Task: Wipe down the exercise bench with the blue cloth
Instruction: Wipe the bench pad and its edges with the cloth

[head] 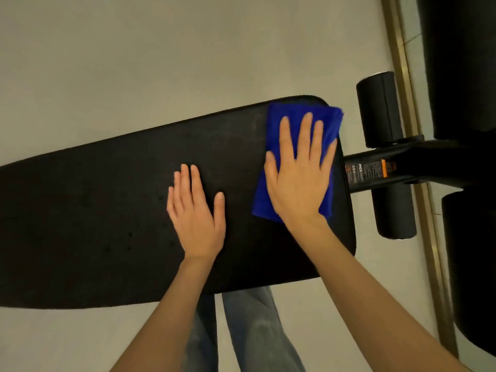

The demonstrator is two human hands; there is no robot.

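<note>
Head view: blue cloth [287, 130] pressed flat by right hand [298, 173], fingers straight, at exercise bench [94, 210] pad's far right corner. Left hand [196, 210] laid flat on pad, fingers straight, nothing held. Wiping judged under way; long left stretch likely left.

I get one view only — a head camera, looking steeply down, close over the bench [107, 210] and floor [134, 63].
</note>
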